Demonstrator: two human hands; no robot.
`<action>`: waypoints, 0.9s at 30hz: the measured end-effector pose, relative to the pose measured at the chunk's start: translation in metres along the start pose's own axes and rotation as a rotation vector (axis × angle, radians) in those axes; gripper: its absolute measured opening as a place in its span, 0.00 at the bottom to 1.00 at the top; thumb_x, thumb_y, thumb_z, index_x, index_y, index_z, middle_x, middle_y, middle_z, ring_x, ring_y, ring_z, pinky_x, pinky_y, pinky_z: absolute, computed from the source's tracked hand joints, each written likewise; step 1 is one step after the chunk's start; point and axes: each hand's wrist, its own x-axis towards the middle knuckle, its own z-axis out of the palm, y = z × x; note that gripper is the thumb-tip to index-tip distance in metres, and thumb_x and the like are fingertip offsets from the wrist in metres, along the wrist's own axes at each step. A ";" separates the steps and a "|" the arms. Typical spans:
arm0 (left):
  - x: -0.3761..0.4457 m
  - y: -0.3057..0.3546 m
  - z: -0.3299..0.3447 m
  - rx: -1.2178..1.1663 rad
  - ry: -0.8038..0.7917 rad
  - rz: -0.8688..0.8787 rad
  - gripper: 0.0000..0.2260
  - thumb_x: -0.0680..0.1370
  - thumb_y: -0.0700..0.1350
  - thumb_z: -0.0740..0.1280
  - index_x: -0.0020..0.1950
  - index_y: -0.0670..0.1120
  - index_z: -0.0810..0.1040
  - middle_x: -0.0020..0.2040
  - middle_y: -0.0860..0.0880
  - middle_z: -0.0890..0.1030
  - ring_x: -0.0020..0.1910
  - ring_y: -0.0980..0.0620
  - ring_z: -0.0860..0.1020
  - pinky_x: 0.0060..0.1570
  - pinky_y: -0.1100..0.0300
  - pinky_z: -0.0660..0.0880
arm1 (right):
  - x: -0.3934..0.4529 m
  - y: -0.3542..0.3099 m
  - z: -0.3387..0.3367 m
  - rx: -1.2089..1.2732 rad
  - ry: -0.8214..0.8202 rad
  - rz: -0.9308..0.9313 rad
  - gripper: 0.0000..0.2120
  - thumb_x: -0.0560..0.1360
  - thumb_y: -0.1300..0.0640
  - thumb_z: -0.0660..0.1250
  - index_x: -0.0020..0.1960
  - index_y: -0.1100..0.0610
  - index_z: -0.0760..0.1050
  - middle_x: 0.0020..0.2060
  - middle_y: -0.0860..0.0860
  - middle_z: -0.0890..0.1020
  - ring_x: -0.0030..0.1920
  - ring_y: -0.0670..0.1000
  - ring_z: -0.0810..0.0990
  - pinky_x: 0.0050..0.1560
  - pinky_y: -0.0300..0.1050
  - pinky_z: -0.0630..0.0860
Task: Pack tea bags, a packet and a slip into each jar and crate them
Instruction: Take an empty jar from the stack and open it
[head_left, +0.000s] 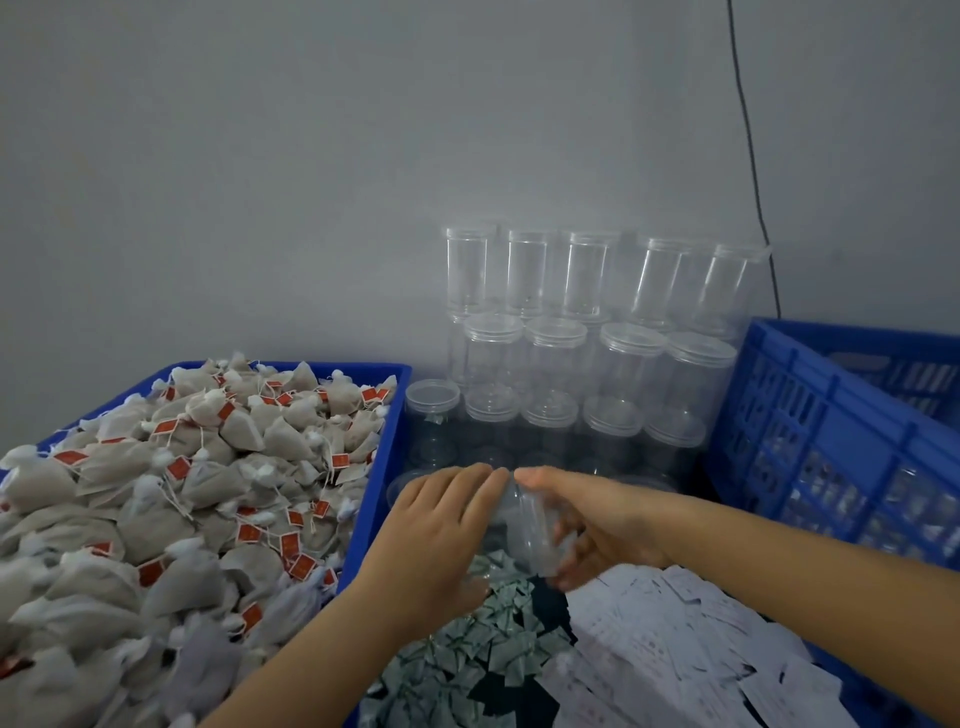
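A small packing workroom; blue crates of tea bags; stacked empty jars; bare wall.

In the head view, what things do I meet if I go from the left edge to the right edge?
Tea bags in a blue tray → left hand → clear jar held by the right hand → blue crate.
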 end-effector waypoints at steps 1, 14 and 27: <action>-0.001 -0.001 0.000 -0.034 -0.003 -0.021 0.43 0.58 0.59 0.77 0.68 0.42 0.71 0.62 0.47 0.77 0.58 0.47 0.78 0.54 0.52 0.78 | 0.000 0.000 -0.002 -0.184 0.029 -0.162 0.41 0.65 0.31 0.70 0.71 0.49 0.65 0.59 0.53 0.78 0.47 0.47 0.84 0.49 0.42 0.82; -0.001 -0.001 0.002 -0.146 0.022 -0.040 0.42 0.62 0.55 0.77 0.72 0.42 0.67 0.66 0.46 0.74 0.63 0.45 0.74 0.59 0.51 0.73 | -0.003 0.000 0.002 -0.091 0.062 -0.185 0.38 0.61 0.32 0.70 0.66 0.47 0.68 0.54 0.52 0.80 0.43 0.50 0.86 0.41 0.43 0.82; 0.004 0.006 0.000 -0.969 -0.349 -0.203 0.43 0.64 0.52 0.79 0.73 0.57 0.59 0.64 0.61 0.71 0.62 0.65 0.71 0.57 0.74 0.69 | -0.039 -0.002 -0.038 -0.752 -0.087 -0.550 0.42 0.66 0.54 0.80 0.67 0.26 0.61 0.67 0.27 0.62 0.67 0.34 0.67 0.64 0.42 0.73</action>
